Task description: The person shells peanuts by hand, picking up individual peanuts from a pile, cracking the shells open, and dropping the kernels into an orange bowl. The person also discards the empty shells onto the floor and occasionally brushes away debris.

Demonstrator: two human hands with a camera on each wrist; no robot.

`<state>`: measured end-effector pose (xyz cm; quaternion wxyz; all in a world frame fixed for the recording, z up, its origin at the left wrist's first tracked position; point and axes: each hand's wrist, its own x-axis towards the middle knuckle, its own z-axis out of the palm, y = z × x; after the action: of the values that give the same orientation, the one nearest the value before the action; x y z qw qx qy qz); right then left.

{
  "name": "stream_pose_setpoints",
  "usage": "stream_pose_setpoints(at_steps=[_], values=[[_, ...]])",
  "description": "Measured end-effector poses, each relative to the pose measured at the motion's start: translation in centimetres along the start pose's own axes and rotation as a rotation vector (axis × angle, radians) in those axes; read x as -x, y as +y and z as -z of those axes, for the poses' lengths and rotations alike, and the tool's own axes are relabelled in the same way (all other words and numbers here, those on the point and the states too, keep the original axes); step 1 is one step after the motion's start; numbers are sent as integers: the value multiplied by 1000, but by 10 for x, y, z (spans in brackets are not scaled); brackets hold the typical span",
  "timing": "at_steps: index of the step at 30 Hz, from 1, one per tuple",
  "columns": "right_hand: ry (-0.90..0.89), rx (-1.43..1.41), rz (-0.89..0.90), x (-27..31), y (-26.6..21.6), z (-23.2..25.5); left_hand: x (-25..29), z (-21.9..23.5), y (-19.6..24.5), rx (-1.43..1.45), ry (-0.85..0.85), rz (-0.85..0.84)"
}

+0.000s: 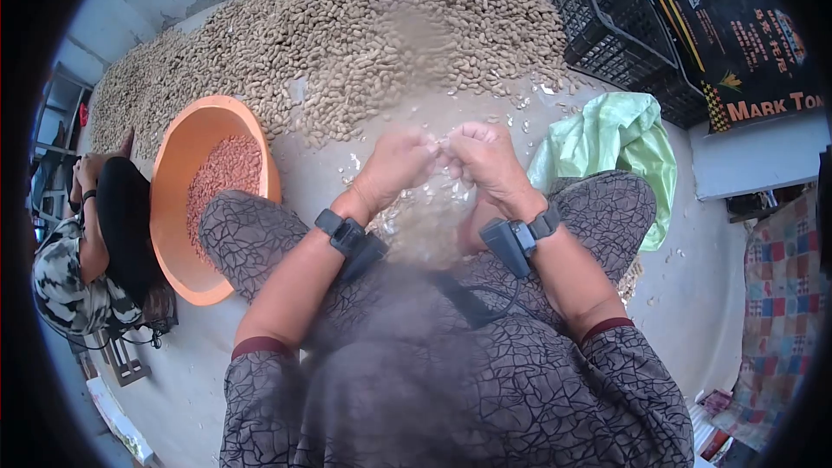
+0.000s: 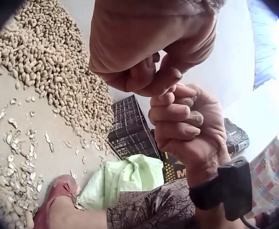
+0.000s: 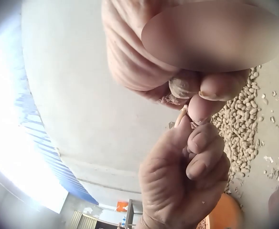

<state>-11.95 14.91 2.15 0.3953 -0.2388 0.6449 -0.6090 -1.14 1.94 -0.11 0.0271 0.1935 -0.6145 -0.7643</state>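
In the head view my left hand (image 1: 399, 165) and right hand (image 1: 488, 161) meet fingertip to fingertip above my lap. Unshelled peanuts (image 2: 195, 118) sit in the curled fingers of the right hand, one of them also plain as a peanut (image 3: 180, 88) in the right wrist view. The left hand (image 3: 177, 181) has its fingers curled in, with a small reddish peanut kernel (image 3: 189, 155) partly hidden between them and the palm. Its thumb tip presses up against the right fingertips. What the touching fingertips pinch is mostly hidden.
A large heap of peanuts (image 1: 321, 43) lies along the wall. An orange basin (image 1: 165, 208) of shelled kernels stands left, near a seated person (image 1: 82, 251). Broken shells (image 2: 15, 167) litter the floor before me. Right are a green sack (image 1: 607, 134), black crate (image 1: 607, 43) and printed bag (image 1: 745, 43).
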Motion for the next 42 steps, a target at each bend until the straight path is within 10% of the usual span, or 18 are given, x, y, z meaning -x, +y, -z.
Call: stream_pose_setpoints(at_steps=[10, 24, 32, 42], values=[[243, 411, 320, -28, 36, -14, -38, 19, -25, 307, 32, 193], [-27, -96, -434, -41, 15, 8, -43, 39, -19, 405, 193, 249], [-42, -354, -480, -35, 31, 5, -30, 11, -11, -59, -156, 28], [-64, -295, -487, -22, 24, 4, -16, 5, 2, -498, -152, -110]])
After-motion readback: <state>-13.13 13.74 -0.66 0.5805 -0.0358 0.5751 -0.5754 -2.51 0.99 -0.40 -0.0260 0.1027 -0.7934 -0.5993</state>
